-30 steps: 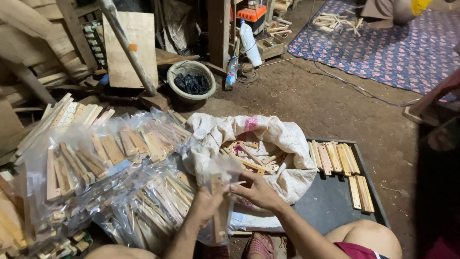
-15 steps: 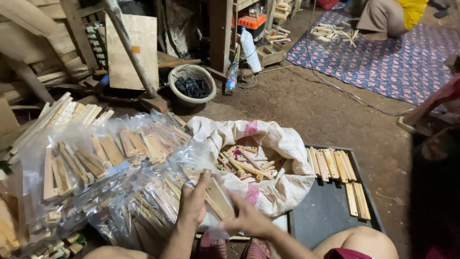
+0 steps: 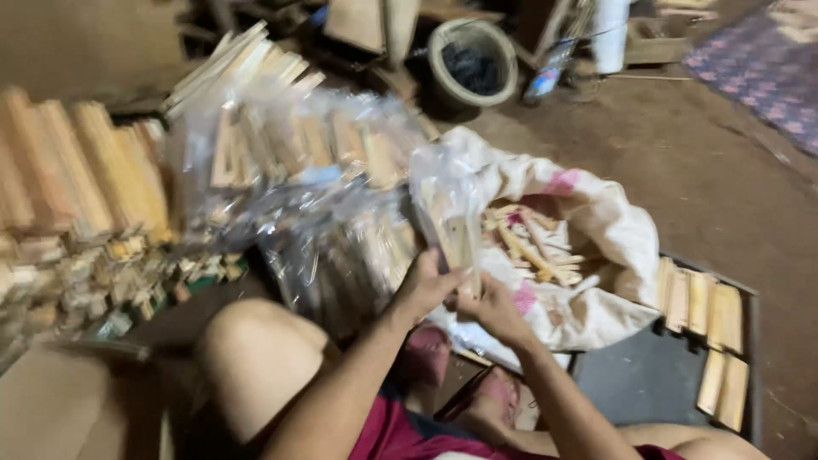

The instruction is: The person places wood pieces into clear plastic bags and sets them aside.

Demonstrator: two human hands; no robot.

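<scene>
My left hand [image 3: 424, 285] and my right hand [image 3: 492, 308] both grip the lower end of a clear plastic bag of wooden sticks [image 3: 447, 213], held upright in front of me. Behind it lies an open white sack [image 3: 596, 221] with loose wooden sticks [image 3: 528, 238] inside. To the left, a heap of clear bags filled with wooden sticks [image 3: 315, 162] rests on the ground.
A dark flat tray [image 3: 648, 383] at right carries rows of wooden slats [image 3: 707, 315]. Stacked wooden blocks [image 3: 77, 170] stand at left, cardboard [image 3: 60, 409] at bottom left. A round basin [image 3: 473, 64] sits at the back on the dirt floor. My bent knee [image 3: 256, 349] is below.
The view swung left and down. My hands raised the plastic bag of sticks from the heap and now hold it upright before the sack.
</scene>
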